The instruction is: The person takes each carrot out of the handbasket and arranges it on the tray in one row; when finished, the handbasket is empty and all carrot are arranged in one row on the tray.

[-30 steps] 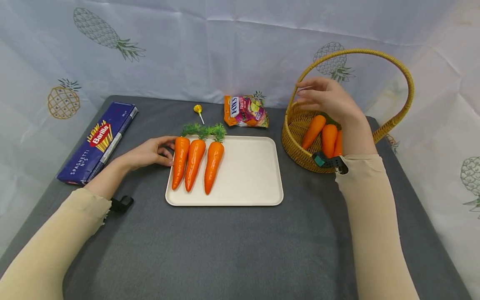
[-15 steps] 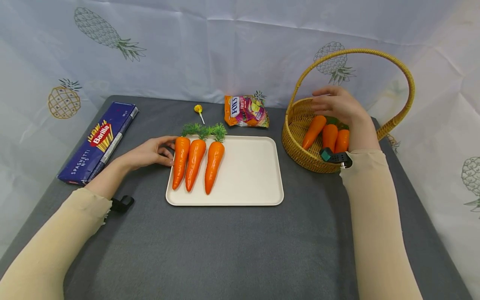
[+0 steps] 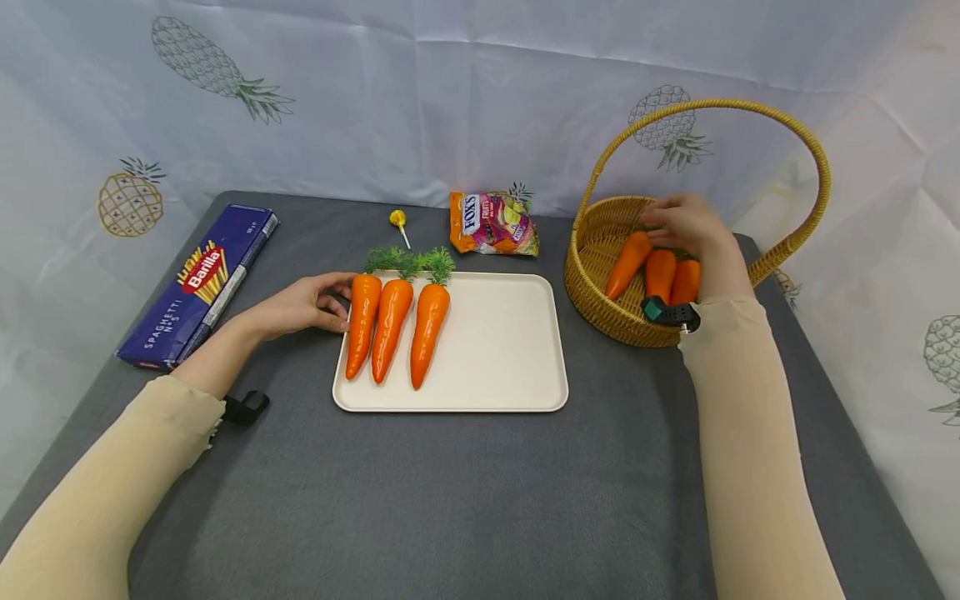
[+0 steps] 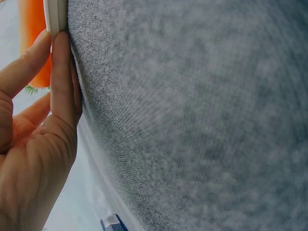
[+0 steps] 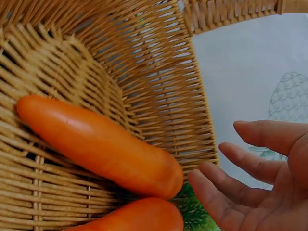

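Observation:
My left hand [image 3: 303,306] pinches the left edge of a cream tray [image 3: 495,350], with the thumb above the rim [image 4: 57,14] and fingers below it in the left wrist view. On the tray's left half lie three orange carrots [image 3: 430,325] with green tops. My right hand [image 3: 688,223] hovers over the back of a wicker basket [image 3: 600,312], holding nothing, its fingers spread in the right wrist view near a carrot's green top [image 5: 192,204]. Inside the basket lie three carrots [image 3: 628,265]; their tops are mostly hidden by the hand.
A blue spaghetti box [image 3: 198,287] lies at the left, beyond the left forearm. Behind the tray are a yellow lollipop [image 3: 399,222] and a candy bag [image 3: 493,223]. The basket's tall handle [image 3: 720,104] arches above the right hand. Grey cloth covers the table [image 3: 450,500].
The right hand has moved from the basket's left handle side to the right and down toward the carrots in it. My left hand, the tray and its carrots stay put.

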`<state>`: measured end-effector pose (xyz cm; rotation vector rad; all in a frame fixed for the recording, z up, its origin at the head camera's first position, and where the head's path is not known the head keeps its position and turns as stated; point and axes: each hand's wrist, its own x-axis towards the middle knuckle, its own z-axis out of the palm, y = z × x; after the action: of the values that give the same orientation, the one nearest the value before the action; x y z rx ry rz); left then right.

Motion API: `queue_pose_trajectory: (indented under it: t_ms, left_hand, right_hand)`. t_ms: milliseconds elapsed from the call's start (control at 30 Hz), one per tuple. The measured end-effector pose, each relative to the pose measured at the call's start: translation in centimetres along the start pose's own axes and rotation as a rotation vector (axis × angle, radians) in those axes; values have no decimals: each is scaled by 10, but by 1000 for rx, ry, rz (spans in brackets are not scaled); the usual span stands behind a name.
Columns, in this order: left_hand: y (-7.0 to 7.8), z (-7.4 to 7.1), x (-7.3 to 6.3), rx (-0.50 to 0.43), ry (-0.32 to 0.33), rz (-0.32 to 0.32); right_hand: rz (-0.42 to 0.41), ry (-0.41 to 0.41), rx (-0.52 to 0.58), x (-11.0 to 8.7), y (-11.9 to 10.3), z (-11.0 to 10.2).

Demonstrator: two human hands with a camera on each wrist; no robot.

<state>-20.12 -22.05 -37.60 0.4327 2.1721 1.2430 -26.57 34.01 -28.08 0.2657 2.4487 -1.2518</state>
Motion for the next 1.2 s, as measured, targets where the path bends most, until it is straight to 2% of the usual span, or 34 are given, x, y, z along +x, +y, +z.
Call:
queue_pose_trajectory:
  t_ms: [233,567,767,1033,1100,1133,1200]
  left_hand:
    - [0,0,0,11,2,-4]
    - [1,0,-1,4,1,-6]
    - [0,0,-1,4,-3,-2]
    - [0,0,-1,11,-2,-4]
    - [0,0,-1,12,-1,-5]
    - [0,0,-1,13,-1,-4]
    - [0,0,0,14,0,-5]
  right_hand:
    - [0,2,-27,5,7,1]
    - [27,19,-35,1,12,5]
    - [68,-13,-91,4,13,8]
    - [68,-56,-217,7,13,9]
    - [92,-68,-192,6,13,10]
    - [74,-68,-221,7,14,10]
    - [82,-81,-187,7,15,12]
